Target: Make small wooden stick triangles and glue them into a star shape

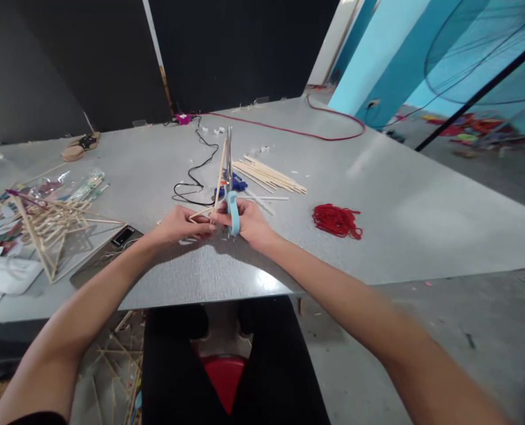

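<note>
My left hand (182, 225) is closed on thin wooden sticks (220, 171) that meet at an angle near its fingertips. One stick points up and away from me, another lies shorter across the fingers. My right hand (252, 221) has its fingers through the light blue handles of a pair of scissors (232, 212), whose metal blades point away and look closed. The fingertips of both hands nearly meet at the sticks' joint. Just behind the scissors lies a blue glue gun (236, 182), partly hidden. A bundle of loose sticks (271, 175) rests to the right of it.
A tangle of red string (336, 221) lies to the right. A black cable (195, 171) runs back to a pink plug (183, 119). On the left are a stick frame (52, 236), plastic bags and a phone (124, 236). The table's near edge is close to me.
</note>
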A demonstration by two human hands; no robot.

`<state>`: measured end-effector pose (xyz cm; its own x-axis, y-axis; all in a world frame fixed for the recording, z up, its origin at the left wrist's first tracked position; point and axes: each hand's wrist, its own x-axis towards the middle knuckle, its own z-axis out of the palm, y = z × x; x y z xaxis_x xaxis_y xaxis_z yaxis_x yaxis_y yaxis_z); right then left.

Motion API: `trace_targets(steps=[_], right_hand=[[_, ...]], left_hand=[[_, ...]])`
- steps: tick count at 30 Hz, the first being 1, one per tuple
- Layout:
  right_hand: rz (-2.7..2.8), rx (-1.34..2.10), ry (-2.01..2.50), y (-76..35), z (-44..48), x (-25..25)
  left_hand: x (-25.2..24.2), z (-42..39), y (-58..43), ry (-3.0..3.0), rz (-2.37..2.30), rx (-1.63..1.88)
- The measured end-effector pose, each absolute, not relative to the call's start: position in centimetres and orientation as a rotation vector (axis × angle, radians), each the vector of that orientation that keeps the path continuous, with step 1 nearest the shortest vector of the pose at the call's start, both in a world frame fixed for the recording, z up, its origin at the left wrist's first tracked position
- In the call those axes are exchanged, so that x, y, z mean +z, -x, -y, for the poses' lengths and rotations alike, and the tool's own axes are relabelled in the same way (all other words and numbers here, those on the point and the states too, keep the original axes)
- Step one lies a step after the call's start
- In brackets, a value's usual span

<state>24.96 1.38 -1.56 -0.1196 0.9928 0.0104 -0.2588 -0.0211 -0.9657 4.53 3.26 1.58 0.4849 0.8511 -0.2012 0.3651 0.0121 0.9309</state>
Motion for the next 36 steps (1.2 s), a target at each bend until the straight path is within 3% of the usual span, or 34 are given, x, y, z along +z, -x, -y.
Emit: trace_targets(steps=[36], right_hand=[[1.109, 1.354, 0.967, -25.04, -0.66, -0.76]], left_hand=[[1.07, -2.81, -4.84, -1.415, -1.023, 0.545]])
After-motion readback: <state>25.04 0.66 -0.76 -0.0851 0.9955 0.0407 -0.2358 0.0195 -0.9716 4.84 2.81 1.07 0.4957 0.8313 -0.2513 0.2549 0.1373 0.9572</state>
